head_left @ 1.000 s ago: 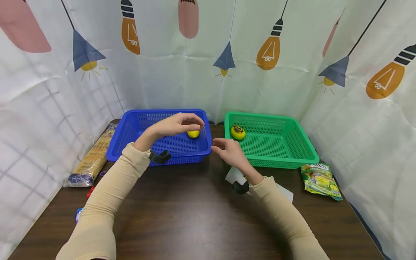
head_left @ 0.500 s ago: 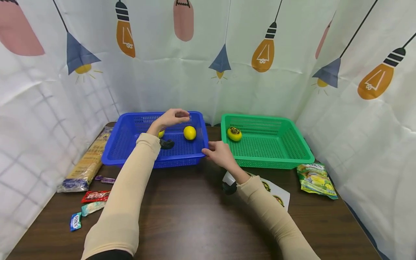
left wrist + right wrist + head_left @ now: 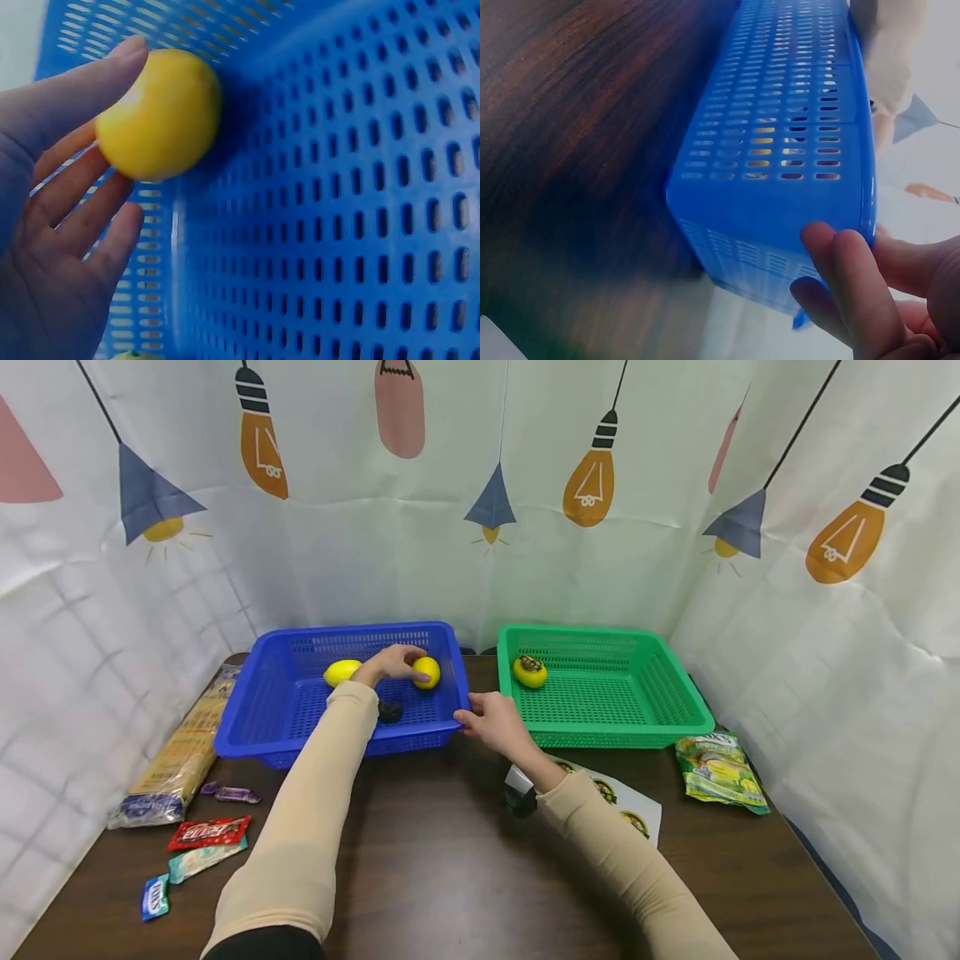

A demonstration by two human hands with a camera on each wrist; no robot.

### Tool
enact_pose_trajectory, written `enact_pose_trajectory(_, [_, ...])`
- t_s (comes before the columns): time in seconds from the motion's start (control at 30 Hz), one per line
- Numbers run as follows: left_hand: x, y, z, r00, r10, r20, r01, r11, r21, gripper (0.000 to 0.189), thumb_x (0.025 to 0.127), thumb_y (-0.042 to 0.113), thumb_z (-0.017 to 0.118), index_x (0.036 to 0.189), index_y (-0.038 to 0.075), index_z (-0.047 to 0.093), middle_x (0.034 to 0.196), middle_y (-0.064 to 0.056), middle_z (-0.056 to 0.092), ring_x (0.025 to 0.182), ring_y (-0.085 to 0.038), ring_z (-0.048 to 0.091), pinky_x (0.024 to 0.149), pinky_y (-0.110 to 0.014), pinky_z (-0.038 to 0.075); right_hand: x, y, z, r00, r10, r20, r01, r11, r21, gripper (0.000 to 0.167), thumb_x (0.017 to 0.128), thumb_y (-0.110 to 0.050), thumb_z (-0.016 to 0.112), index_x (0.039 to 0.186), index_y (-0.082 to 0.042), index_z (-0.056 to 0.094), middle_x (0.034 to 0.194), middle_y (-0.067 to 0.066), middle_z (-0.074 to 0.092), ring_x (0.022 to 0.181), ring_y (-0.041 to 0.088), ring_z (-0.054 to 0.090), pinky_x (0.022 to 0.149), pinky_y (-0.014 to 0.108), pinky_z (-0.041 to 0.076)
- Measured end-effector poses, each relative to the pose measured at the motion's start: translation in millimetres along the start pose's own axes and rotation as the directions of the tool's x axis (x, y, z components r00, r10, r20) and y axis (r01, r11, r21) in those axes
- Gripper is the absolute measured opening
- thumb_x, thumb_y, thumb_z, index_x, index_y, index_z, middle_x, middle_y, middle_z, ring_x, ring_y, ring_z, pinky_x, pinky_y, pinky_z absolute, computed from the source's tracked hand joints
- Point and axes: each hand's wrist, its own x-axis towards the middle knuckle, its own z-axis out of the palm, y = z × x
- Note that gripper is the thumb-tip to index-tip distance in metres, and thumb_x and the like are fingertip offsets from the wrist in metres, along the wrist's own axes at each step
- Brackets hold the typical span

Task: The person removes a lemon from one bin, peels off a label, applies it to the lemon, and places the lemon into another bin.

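Observation:
My left hand (image 3: 392, 665) reaches into the blue basket (image 3: 408, 740), its thumb and fingers around a yellow lemon (image 3: 161, 116) near the right wall. Another lemon (image 3: 342, 672) lies left of that hand, partly behind the wrist. At the basket's front right corner, my right hand (image 3: 495, 723) pinches the rim; the right wrist view shows fingertips (image 3: 851, 247) on the outer wall and the thumb over the rim. A yellow fruit with a dark sticker (image 3: 529, 672) sits in the left end of the green basket (image 3: 607, 730).
A sheet of round stickers (image 3: 633, 802) lies partly under my right forearm. On the right is a green candy bag (image 3: 722, 772). Along the left are a long pasta packet (image 3: 168, 760), a purple wrapped candy (image 3: 236, 794), a red packet (image 3: 208, 833) and two small blue-toned packets (image 3: 155, 897).
My left hand has lowered into the blue basket and closed around the right lemon. The right hand has come to the basket's corner and taken its rim. The head view has shifted slightly.

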Motion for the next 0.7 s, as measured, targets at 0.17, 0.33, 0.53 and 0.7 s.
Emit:
enact_pose_trajectory(0.17, [3.5, -1.6, 5.8, 0.999, -0.035, 0.027, 0.033, 0.997, 0.067, 0.078, 0.092, 0.031, 0.069, 0.154, 0.004, 0.031, 0.156, -0.024, 0.038, 0.141, -0.042, 0.039, 0.119, -0.057, 0.031, 1.7, 1, 0, 1.0, 0.002, 0.003, -0.002, 0.999, 0.035, 0.037, 0.097, -0.022, 0.065, 0.129, -0.002, 0.065, 0.105, 0.015, 0.077, 0.086, 0.028, 0.077, 0.068, 0.026, 0.061])
enact_pose_trajectory(0.33, [1.5, -2.1, 9.8, 0.995, -0.077, 0.057, 0.072, 0.993, 0.096, 0.083, 0.09, 0.036, 0.07, 0.155, 0.004, 0.03, 0.156, -0.024, 0.037, 0.138, -0.042, 0.041, 0.118, -0.059, 0.031, 0.9, 3, 4, 1.0, 0.015, 0.0, -0.015, 0.995, 0.099, 0.041, 0.096, -0.02, 0.067, 0.133, -0.003, 0.063, 0.11, 0.016, 0.076, 0.085, 0.024, 0.077, 0.068, 0.025, 0.061])
enact_pose_trajectory(0.53, [0.4, 2.1, 7.8, 0.997, -0.076, 0.009, 0.075, 0.993, 0.089, 0.081, 0.088, 0.038, 0.073, 0.152, 0.003, 0.037, 0.152, -0.023, 0.044, 0.134, -0.04, 0.045, 0.117, -0.056, 0.035, -1.6, 2, 5, 0.999, 0.021, -0.041, -0.016, 0.993, 0.115, 0.042, 0.096, -0.018, 0.067, 0.134, -0.002, 0.062, 0.109, 0.017, 0.076, 0.083, 0.023, 0.077, 0.066, 0.024, 0.06])
enact_pose_trajectory(0.7, [0.5, 13.5, -1.3, 0.997, -0.056, -0.046, 0.057, 0.998, 0.033, 0.083, 0.086, 0.043, 0.074, 0.151, 0.004, 0.04, 0.151, -0.021, 0.046, 0.135, -0.039, 0.045, 0.116, -0.057, 0.036, -0.4, 3, 4, 0.998, 0.012, -0.067, -0.007, 0.997, 0.076, 0.039, 0.096, -0.02, 0.067, 0.131, -0.003, 0.064, 0.106, 0.015, 0.077, 0.081, 0.02, 0.077, 0.065, 0.023, 0.06])
